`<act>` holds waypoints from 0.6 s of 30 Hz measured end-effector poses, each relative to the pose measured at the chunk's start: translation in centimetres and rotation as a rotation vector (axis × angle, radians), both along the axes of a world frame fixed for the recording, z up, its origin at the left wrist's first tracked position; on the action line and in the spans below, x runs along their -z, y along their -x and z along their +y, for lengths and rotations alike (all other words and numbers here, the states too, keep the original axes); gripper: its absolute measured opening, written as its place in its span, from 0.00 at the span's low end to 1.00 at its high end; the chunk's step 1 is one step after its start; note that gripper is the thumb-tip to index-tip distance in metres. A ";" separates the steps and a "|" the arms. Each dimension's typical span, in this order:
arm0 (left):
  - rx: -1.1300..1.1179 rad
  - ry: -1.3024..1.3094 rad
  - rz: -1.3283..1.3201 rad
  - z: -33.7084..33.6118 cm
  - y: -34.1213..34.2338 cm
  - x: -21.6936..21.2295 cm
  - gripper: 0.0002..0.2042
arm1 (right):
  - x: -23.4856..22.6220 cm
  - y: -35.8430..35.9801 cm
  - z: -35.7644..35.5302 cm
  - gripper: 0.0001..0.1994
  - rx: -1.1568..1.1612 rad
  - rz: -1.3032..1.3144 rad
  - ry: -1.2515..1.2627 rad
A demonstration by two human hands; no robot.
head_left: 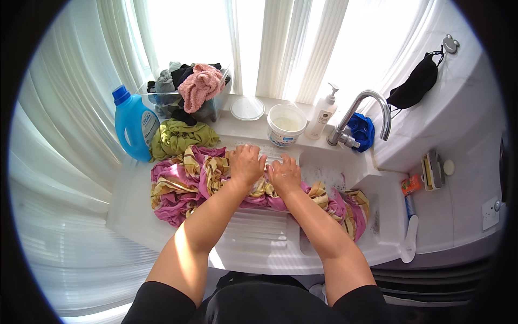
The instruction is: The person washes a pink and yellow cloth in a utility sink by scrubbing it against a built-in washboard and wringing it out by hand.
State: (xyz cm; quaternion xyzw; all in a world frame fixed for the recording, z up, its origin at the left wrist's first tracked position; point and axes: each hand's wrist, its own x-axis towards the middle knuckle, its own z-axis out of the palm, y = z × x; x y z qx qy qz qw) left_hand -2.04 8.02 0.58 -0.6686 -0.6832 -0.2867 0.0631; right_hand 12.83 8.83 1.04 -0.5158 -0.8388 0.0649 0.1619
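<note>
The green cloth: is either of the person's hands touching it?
No, the left hand and right hand are both on the pink and yellow cloth, while the green cloth lies beside the blue bottle.

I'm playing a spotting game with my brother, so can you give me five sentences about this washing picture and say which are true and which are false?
1. The left hand and right hand are both on the pink and yellow cloth. True.
2. The blue bottle stands to the right of the tap. False: it stands far to the left of it.
3. A black mask hangs from a hook on the wall. True.
4. The white tub is covered. False: its top is open.
5. The green cloth hangs over the tap. False: it lies in a heap beside the blue bottle.
</note>
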 end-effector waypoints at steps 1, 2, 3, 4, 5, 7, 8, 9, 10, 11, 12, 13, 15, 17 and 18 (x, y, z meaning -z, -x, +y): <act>-0.055 -0.024 0.077 0.1 -0.2 0.8 0.20 | 1.4 -0.1 -0.3 0.16 -0.001 0.056 -0.018; -0.061 0.058 0.086 -1.1 -0.4 0.6 0.23 | 2.5 -0.6 -0.9 0.17 -0.001 0.107 -0.028; -0.069 0.152 0.091 -3.2 -0.4 0.5 0.25 | 2.2 -1.1 -2.5 0.19 -0.027 0.191 0.047; -0.088 0.252 0.098 -5.9 0.1 0.2 0.28 | 1.1 -1.7 -4.2 0.21 -0.159 0.232 0.116; 0.082 0.368 0.049 -8.6 0.8 -0.7 0.31 | 1.2 -3.1 -6.1 0.24 -0.239 0.297 0.228; 0.395 0.149 0.010 -14.6 2.3 -1.5 0.33 | -0.1 -4.4 -11.3 0.29 -0.333 0.226 -0.171; 0.453 0.042 0.026 -17.3 2.5 -1.1 0.34 | 0.3 -4.8 -13.2 0.28 -0.391 0.254 -0.241; 0.462 -0.027 0.087 -18.9 2.6 -0.8 0.33 | 0.5 -5.1 -13.9 0.27 -0.453 0.280 -0.322; 0.463 -0.029 0.055 -18.4 2.8 0.0 0.30 | 1.0 -4.7 -13.3 0.25 -0.425 0.248 -0.276; 0.463 -0.031 0.024 -17.7 3.0 1.4 0.27 | 2.0 -3.9 -12.1 0.23 -0.397 0.216 -0.230; 0.365 0.142 0.038 -14.7 2.9 1.4 0.22 | 2.6 -3.0 -10.5 0.21 -0.365 0.180 -0.190; 0.259 0.325 0.050 -11.0 2.7 1.0 0.19 | 2.5 -1.4 -7.5 0.15 -0.258 0.294 -0.189; 0.128 0.205 0.004 -5.6 1.0 0.2 0.17 | 2.4 -0.3 -3.0 0.13 -0.042 0.180 -0.114; 0.015 -0.276 0.146 -2.5 0.6 0.1 0.15 | 3.0 0.8 -0.4 0.15 0.035 0.185 -0.242; 0.037 -0.084 0.115 -2.5 0.9 0.3 0.15 | 2.7 1.3 -0.3 0.15 0.046 0.203 -0.313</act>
